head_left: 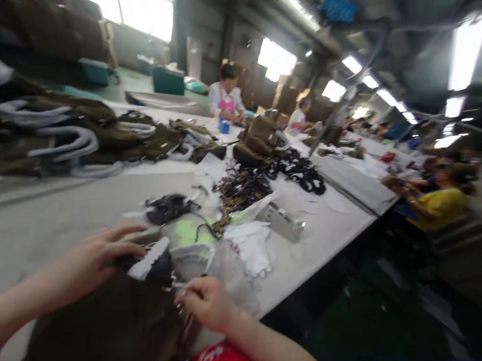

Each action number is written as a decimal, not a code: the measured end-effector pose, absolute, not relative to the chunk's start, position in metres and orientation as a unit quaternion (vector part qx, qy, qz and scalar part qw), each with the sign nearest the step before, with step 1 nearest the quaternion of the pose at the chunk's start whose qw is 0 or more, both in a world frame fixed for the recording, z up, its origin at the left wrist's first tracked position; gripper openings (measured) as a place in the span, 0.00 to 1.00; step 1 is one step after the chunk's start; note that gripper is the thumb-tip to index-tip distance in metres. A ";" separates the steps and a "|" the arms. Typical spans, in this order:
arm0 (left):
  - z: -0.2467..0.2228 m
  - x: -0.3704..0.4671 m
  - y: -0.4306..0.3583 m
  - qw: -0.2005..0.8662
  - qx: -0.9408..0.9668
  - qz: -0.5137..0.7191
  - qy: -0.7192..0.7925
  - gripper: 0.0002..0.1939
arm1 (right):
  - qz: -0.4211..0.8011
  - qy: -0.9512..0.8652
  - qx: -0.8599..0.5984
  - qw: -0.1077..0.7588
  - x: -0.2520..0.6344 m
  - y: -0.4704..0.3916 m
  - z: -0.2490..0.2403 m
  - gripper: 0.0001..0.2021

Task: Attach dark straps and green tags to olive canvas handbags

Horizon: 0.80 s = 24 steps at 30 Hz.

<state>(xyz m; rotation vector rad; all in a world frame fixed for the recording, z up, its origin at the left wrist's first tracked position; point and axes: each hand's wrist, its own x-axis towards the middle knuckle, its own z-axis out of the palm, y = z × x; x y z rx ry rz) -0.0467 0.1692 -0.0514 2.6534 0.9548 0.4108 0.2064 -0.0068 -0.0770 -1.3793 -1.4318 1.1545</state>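
A dark olive bag [109,322] lies at the near edge of the table, in front of the red clothing. My left hand [101,255] is at its upper left edge, fingers bent over the fabric beside a white strip [149,259]. On the bag's right side, my right hand [206,300] has thumb and forefinger pinched together at small shiny metal parts; exactly what it grips is too blurred to tell. Just beyond the hands are a black coiled strap [170,207] and a clear plastic bag [231,277].
Brown and black straps [244,189] are heaped mid-table beside a grey metal box [282,222] and white papers [251,245]. Olive bags with white handles [69,134] line the far left. A person in a pink apron [227,101] works across the table [301,267].
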 end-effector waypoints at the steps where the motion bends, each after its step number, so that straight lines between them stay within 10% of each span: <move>1: -0.047 -0.051 0.154 0.131 0.922 0.108 0.349 0.22 | 0.453 -0.579 -0.539 0.411 0.207 -0.009 -0.074 0.12; 24: -0.053 -0.017 -0.017 0.068 0.745 -0.057 0.661 0.13 | 0.422 -0.718 -0.459 0.308 0.191 -0.005 -0.074 0.11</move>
